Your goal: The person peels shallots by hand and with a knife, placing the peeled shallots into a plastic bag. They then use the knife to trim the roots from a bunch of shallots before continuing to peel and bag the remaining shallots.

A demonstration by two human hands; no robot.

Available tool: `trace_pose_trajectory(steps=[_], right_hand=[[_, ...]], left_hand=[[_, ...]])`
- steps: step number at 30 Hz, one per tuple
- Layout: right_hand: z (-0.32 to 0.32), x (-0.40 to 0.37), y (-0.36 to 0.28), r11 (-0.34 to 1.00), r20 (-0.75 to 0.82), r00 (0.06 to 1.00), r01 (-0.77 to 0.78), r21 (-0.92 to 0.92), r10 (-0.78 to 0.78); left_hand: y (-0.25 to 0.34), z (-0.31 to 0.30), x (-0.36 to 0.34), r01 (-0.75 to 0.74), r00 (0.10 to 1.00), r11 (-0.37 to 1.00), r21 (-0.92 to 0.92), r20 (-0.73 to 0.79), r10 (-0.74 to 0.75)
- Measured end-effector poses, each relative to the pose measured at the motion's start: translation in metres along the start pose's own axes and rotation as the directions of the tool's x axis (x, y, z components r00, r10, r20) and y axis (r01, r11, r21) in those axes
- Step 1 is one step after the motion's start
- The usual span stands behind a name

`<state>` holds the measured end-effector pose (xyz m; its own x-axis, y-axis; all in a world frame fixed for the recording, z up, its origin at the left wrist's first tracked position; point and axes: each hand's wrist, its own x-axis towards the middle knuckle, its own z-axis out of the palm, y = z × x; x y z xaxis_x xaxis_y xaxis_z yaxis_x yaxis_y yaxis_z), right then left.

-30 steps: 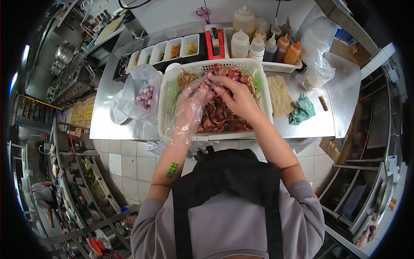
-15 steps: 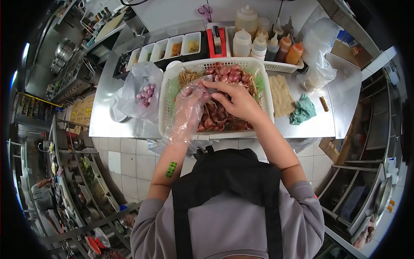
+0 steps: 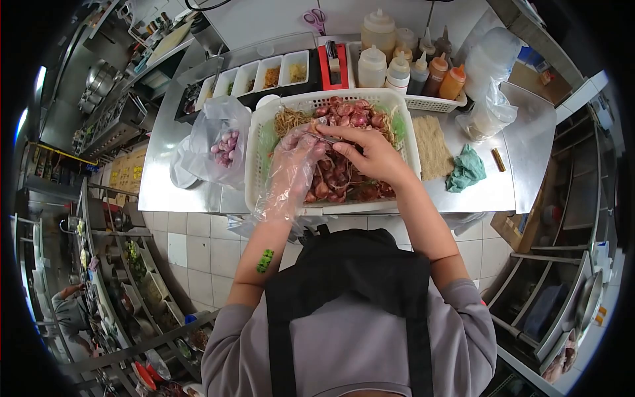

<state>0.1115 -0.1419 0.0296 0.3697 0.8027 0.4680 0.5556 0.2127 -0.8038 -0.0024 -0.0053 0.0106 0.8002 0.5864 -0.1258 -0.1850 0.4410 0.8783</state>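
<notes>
My left hand [image 3: 296,151], in a loose clear plastic glove, is closed around what looks like a shallot [image 3: 319,147], mostly hidden by the fingers. My right hand [image 3: 374,153] is bare and grips a small knife [image 3: 327,138], its blade touching or close to the left fingertips. Both hands are above a white plastic basket [image 3: 411,142] of red shallots [image 3: 357,114] with dry skins and stringy roots. To the left, a clear plastic bag [image 3: 198,155] contains peeled pinkish shallots [image 3: 226,149].
Seasoning trays [image 3: 296,68], a red-framed holder [image 3: 335,64] and several squeeze bottles [image 3: 372,66] line the back of the steel table [image 3: 159,178]. On the right lie a tan cloth [image 3: 431,149] and a green cloth [image 3: 466,169]. Another person [image 3: 71,309] stands far left.
My right fingers have shifted slightly, and the knife shows more clearly between the hands. Both hands stay over the basket. The view has moved a little.
</notes>
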Motion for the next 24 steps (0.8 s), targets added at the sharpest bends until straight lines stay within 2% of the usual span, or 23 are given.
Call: trace_pose_trajectory(steps=[2,7,12,15,18,20,22,24], right_hand=[[-0.002,0.001,-0.005,0.998,0.047,0.997,-0.056,-0.011,0.056],[0.001,0.002,0.000,0.999,0.022,1.000,0.000,-0.045,0.001],[0.007,0.002,0.001,0.989,-0.041,0.998,0.036,-0.145,-0.042],[0.007,0.001,-0.005,0.978,-0.052,0.998,-0.041,-0.203,0.031],[0.008,0.000,-0.002,0.983,-0.075,0.997,-0.026,-0.182,0.013],[0.009,-0.001,0.005,0.990,-0.073,0.993,-0.084,0.110,0.092],[0.003,-0.001,0.008,0.985,-0.063,0.989,-0.128,0.119,0.136],[-0.001,-0.001,0.010,0.977,-0.050,0.983,-0.170,0.127,0.178]], left_hand=[[0.000,-0.001,-0.001,0.001,1.000,1.000,-0.019,0.003,-0.001],[0.003,0.002,-0.002,0.012,1.000,0.998,-0.059,0.012,-0.012],[0.009,0.010,-0.007,-0.046,0.999,0.995,0.088,-0.004,0.046],[0.008,0.013,-0.007,-0.054,0.998,0.994,0.099,-0.010,0.055],[0.007,0.009,-0.004,-0.060,0.996,0.997,0.048,0.062,0.057],[0.007,0.008,-0.005,-0.057,0.997,0.996,0.064,0.064,0.053],[0.006,0.009,-0.007,-0.052,0.997,0.996,0.078,0.064,0.047],[0.008,0.010,-0.009,0.013,0.998,0.998,0.055,0.065,-0.017]])
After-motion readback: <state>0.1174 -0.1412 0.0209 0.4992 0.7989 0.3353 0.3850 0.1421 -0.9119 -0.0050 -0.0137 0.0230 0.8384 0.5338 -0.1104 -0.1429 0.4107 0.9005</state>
